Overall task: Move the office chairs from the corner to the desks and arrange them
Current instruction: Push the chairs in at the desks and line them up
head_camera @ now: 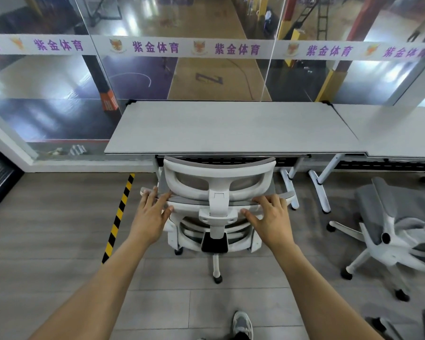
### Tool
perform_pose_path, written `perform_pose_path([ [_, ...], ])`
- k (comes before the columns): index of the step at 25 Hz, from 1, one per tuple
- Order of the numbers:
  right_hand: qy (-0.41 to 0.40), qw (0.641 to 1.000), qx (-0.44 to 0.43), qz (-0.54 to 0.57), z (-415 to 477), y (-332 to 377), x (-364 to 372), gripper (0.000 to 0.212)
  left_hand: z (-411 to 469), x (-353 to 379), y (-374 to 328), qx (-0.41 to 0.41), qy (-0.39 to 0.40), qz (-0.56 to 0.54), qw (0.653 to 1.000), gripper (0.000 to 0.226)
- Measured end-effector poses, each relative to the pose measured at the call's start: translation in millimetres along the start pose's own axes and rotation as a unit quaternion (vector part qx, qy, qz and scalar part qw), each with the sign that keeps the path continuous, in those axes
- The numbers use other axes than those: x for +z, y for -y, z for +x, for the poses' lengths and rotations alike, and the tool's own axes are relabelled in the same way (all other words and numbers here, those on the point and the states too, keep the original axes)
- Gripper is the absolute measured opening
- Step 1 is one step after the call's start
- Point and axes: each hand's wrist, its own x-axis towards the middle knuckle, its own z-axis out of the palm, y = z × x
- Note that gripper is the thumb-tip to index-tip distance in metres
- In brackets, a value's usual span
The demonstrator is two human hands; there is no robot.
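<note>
Evenly, for a straight push under desk (pixel 231 128); left hand (pixel 152 214), right hand (pixel 270 219) pressing chair (pixel 219 179) back; fingers flat, gripping nothing.

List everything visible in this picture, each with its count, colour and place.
desks: two, light grey, side by side along the glass wall
upright chair: one, white with grey mesh, at the desks, centre
tipped chair: one, white and grey, on the floor, right
striped tape: one strip, yellow and black, floor, left
banner: one, white with purple characters, across the glass wall
shoe: one, grey, bottom edge
left hand: one, rests on the upright chair's back
right hand: one, rests on the same back
</note>
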Motion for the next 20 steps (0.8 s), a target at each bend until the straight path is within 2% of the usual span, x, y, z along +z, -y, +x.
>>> perform_pose_path([
  [5,0.006,1.0,-0.016,0.012,-3.0,-0.7,-11.0,0.037,-16.5,-13.0,-32.9,0.06,-0.103,-0.041,0.992,0.033],
  [10,-0.03,0.999,0.006,0.015,-6.6,-13.7,-41.7,0.032,-33.1,-25.1,-97.4,0.167,-0.146,-0.047,0.974,0.019],
  [15,-0.087,0.995,0.032,0.029,-4.2,-44.9,-86.8,0.036,-32.1,-3.3,-179.9,0.269,-0.104,-0.03,0.957,0.021],
  [20,-0.141,0.986,0.086,0.031,-5.7,-120.1,-151.1,0.036,-8.9,42.0,-287.4,0.339,-0.053,-0.034,0.939,0.019],
])
